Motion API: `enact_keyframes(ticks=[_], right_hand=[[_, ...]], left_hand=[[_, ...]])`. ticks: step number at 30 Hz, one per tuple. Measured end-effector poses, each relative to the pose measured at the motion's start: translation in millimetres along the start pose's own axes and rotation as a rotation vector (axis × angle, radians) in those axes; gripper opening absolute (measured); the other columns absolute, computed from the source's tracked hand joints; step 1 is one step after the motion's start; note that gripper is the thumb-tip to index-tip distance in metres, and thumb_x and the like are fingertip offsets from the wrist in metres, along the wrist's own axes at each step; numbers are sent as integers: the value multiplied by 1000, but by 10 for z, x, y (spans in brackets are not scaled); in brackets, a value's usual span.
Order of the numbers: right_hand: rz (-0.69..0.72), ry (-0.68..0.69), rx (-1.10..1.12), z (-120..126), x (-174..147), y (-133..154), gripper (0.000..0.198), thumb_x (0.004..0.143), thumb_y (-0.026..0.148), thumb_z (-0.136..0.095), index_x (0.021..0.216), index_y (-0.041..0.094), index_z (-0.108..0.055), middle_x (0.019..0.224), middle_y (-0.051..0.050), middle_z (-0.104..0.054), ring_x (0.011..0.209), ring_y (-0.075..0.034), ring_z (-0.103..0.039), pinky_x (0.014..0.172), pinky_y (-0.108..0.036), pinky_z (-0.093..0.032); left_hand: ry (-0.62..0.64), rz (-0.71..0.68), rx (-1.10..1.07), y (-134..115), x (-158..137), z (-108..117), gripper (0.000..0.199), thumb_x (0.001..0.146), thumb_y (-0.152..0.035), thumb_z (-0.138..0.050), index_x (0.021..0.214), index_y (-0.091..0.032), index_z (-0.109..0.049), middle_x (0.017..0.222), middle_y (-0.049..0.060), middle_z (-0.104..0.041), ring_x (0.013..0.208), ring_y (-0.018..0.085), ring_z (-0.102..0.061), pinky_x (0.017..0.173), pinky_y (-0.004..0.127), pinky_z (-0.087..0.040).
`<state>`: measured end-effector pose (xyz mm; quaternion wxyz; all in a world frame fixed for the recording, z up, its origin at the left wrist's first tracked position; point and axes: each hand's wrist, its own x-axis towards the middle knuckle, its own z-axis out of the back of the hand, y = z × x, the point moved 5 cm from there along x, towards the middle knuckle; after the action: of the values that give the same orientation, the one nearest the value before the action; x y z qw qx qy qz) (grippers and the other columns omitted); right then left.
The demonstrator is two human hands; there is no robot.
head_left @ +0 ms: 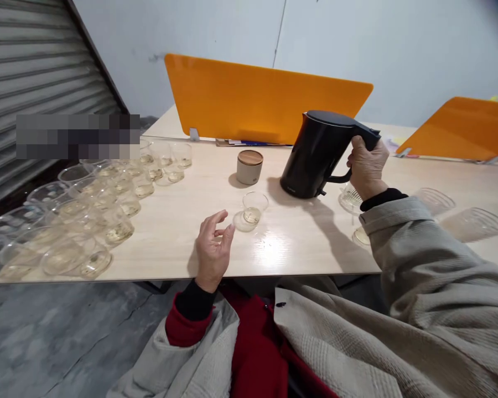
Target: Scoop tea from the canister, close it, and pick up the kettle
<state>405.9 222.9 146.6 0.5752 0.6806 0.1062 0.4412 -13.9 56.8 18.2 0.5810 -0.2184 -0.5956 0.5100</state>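
Observation:
My right hand [368,161] is wrapped round the handle of a black electric kettle [315,155], which leans slightly with its spout toward the upper left. Whether its base touches the table I cannot tell. My left hand [216,243] hovers at the table's front with fingers apart and nothing in them. Just right of those fingers stands a clear plastic cup [255,205] with a little pale liquid and dark bits at its bottom. Behind the cup sits a small grey canister [249,167] with a wooden lid.
Many clear cups [120,226] with pale liquid crowd the table's left side. Stacked clear cups [473,222] lie at the right, partly behind my sleeve. An orange divider [265,102] runs along the back; another orange divider [460,130] stands at the right.

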Motion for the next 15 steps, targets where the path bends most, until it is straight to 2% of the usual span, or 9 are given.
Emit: enact_keyframes(ticks=[2,4,7,10,15], right_hand=[[-95,-12,24,50,27,-40,33,102,4,-61,86,29,-46,54,16,-38,45,-11,-32,50,-30,-26],[-105,21,35,76,73,-46,34,99,-2,-59,86,28,-49,57,15,-45,47,-10,-36,50,-30,-30],[-149,26,18,114,161,-81,37,98,-7,-56,83,26,-51,57,14,-47,47,-8,-38,52,-28,-36],[-215,29,-47,145,223,-105,36,100,-6,-53,82,25,-52,54,14,-46,47,-8,-42,56,-27,-40],[-286,141,-218,204,171,33,21,101,3,-59,85,17,-59,63,4,-61,60,-10,-61,64,-30,-46]], left_hand=[[11,19,5,0,6,-13,32,100,-42,-68,125,-23,-71,128,11,-75,119,25,-72,86,35,-66],[18,36,1,9,12,-23,31,100,-42,-69,124,-23,-71,128,11,-75,120,25,-72,87,35,-65],[25,80,-9,52,20,-29,32,100,-43,-69,124,-23,-71,128,11,-75,121,25,-72,89,35,-64],[40,129,-19,123,30,-41,32,100,-44,-68,124,-23,-72,129,11,-75,121,25,-71,89,35,-62],[91,117,-3,191,95,-68,33,99,-44,-68,124,-23,-72,130,11,-72,121,25,-70,91,35,-62]])
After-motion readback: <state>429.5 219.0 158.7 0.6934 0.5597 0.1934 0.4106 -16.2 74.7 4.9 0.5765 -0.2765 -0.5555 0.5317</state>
